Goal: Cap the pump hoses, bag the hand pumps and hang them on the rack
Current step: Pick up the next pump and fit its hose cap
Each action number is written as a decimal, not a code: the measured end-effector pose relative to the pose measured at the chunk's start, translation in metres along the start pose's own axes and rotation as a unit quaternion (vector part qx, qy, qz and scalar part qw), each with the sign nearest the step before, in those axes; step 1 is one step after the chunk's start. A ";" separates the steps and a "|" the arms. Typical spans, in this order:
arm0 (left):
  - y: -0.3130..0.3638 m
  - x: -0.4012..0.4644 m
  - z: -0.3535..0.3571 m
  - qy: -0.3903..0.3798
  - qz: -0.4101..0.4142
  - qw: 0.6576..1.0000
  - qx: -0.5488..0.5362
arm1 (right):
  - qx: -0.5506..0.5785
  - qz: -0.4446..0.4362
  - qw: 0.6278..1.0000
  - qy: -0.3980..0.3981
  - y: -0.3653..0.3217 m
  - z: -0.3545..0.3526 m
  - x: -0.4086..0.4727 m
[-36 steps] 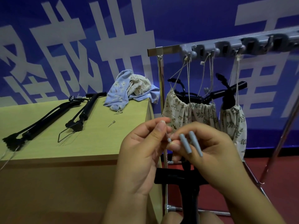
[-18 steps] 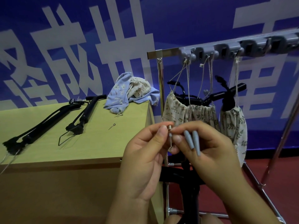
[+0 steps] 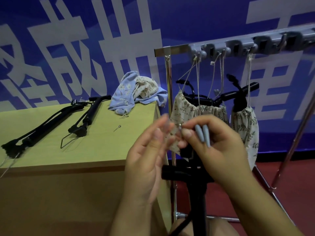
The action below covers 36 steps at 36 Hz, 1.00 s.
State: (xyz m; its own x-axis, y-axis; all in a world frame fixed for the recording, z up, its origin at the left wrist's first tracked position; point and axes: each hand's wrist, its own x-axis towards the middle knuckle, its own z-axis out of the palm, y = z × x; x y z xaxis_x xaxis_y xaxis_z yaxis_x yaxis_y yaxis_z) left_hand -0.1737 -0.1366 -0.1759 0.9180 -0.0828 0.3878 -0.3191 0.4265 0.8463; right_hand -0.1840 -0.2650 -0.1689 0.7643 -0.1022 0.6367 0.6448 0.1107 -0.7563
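My right hand pinches a small metal needle fitting at thumb and fingertip and clamps two grey caps between its fingers. My left hand is beside it, blurred, fingers spread, holding nothing. A black hand pump stands upright below both hands, its handle crossing behind them. Two more black pumps lie on the yellow table. On the rack, floral bags with pumps in them hang by strings.
A heap of empty cloth bags lies at the table's back right corner. A loose needle fitting rests on the tabletop. The rack's metal legs slant down at right over the red floor.
My left hand has let go of the needle fitting and opened, pulling slightly left. My right hand keeps the fitting and the two grey caps.
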 end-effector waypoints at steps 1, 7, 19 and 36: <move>-0.007 -0.002 -0.010 0.008 0.005 0.999 0.047 | 0.017 0.025 1.000 -0.005 -0.002 -0.001 0.003; -0.049 -0.030 -0.029 -0.160 -0.163 0.968 0.102 | 0.039 0.083 0.994 -0.054 -0.009 -0.006 0.018; -0.083 -0.030 -0.016 -0.166 -0.235 0.950 0.118 | -0.025 0.126 0.984 -0.126 -0.012 -0.015 0.029; -0.082 -0.024 0.004 -0.100 -0.149 0.954 0.238 | -0.409 0.215 0.838 -0.290 -0.004 -0.044 0.019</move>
State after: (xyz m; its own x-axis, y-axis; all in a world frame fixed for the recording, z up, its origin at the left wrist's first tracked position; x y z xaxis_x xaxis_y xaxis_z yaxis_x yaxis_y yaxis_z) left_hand -0.1706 -0.1728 -0.2530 0.9365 -0.3277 0.1247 -0.1646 -0.0971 0.9816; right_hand -0.1721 -0.3107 -0.1601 0.9525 0.2977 0.0644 0.2696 -0.7257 -0.6331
